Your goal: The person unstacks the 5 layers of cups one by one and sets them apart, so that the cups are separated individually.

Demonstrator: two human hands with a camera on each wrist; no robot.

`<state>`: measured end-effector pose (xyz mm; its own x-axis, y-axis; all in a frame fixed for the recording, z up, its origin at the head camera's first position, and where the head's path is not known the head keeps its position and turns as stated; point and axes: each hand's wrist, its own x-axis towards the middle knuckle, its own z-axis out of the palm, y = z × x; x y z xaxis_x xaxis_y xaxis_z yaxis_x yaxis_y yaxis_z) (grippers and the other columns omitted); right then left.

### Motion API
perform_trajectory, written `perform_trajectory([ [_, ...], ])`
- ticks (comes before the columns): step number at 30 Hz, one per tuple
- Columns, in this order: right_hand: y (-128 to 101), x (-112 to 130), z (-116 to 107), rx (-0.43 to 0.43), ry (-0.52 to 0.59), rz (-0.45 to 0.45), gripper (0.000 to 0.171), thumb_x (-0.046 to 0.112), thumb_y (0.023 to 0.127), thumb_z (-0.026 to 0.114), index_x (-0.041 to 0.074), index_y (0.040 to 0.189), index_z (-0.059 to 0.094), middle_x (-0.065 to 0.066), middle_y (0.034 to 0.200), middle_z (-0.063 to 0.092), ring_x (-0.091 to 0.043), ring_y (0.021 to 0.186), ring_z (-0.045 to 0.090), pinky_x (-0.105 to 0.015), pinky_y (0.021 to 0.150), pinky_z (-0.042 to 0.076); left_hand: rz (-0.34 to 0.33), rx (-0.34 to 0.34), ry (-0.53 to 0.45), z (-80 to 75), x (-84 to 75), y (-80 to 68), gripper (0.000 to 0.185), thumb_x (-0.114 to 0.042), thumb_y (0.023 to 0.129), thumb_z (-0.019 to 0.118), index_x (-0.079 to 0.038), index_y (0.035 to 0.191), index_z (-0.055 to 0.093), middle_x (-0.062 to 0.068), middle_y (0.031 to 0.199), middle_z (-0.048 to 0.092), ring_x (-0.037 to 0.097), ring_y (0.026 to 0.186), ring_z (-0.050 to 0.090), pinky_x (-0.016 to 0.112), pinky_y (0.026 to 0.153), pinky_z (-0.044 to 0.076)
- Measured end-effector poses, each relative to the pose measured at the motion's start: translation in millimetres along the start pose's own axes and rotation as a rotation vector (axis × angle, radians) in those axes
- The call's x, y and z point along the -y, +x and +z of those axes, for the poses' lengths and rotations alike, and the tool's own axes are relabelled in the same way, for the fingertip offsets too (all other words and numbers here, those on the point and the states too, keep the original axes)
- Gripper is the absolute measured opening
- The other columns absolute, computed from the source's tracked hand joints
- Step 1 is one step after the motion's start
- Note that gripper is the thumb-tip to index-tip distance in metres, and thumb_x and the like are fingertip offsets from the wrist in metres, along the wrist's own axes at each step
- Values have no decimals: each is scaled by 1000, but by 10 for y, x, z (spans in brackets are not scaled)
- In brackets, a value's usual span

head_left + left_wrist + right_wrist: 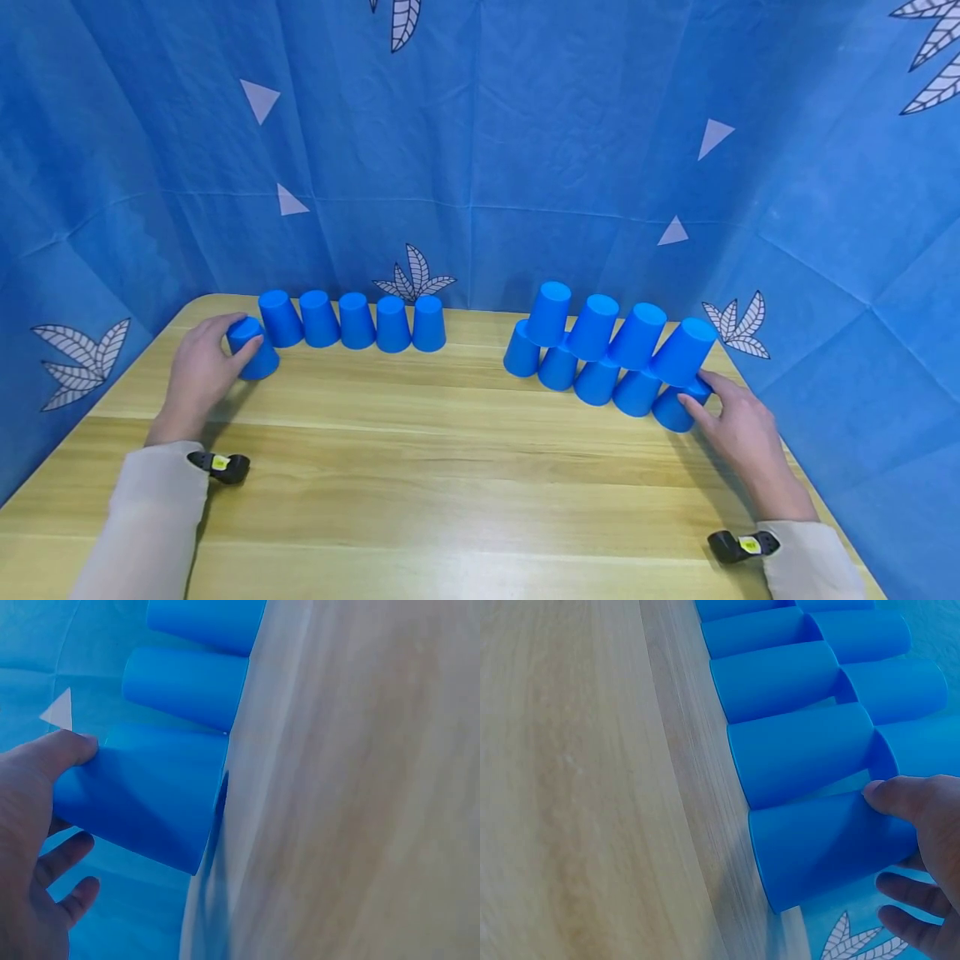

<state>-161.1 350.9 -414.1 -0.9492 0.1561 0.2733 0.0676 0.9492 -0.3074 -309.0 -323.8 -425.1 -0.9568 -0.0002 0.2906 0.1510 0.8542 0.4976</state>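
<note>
The left hand [198,367] curls thumb and fingers around a smooth blue plastic cup [252,348], upside down on the pale wooden table [450,467], at the near end of a row of five more inverted blue cups [356,320] that runs away from the fingertips toward the backdrop. In the left wrist view the thumb [64,746] lies along the cup's side [142,799] and the fingers wrap behind it.

The right hand [742,429] pinches the end cup of the bottom row [675,408] of a two-tier stack of blue cups [607,350]: five on the table, four resting above them, the upper ones leaning. In the right wrist view the thumb [900,799] presses the end cup's wall [825,847] while the fingers curl beneath it.

The risk sits on the right side. The cup between those fingers helps carry the upper cup [684,350] directly above the thumb; my judgement is that a tug or nudge there would tip that cup and let its neighbours slide, since slick tapered plastic on a smooth grained tabletop offers little grip. On the left, a squeeze could flex the thin wall, or a sideways push could knock the next cup in the row.

A creased blue fabric backdrop with white leaves and triangles [480,167] surrounds the table.
</note>
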Motion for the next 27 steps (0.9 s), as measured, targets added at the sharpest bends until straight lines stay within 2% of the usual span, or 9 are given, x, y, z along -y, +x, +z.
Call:
perform_trajectory([
  [6,6,-5,-3,-8,8,-11,63,35,95,65,-9,136,47,-35,128,52,-55,116,47,-71,90,38,-24,-6,5,1,57,-2,65,-44,99,53,2,143,42,32,139,41,54,126,35,70,99,29],
  [12,5,-17,-2,-19,11,-24,62,33,95,66,-9,136,48,-35,127,53,-55,115,48,-71,89,38,-45,25,8,-13,88,6,70,-48,99,51,1,146,37,33,141,38,55,127,32,71,99,28],
  [27,13,-9,-1,-14,0,-11,62,34,94,66,-9,136,48,-35,127,53,-55,115,47,-71,89,39,-26,63,4,-37,60,13,72,-50,98,51,-1,148,35,34,144,32,56,128,31,75,95,29],
])
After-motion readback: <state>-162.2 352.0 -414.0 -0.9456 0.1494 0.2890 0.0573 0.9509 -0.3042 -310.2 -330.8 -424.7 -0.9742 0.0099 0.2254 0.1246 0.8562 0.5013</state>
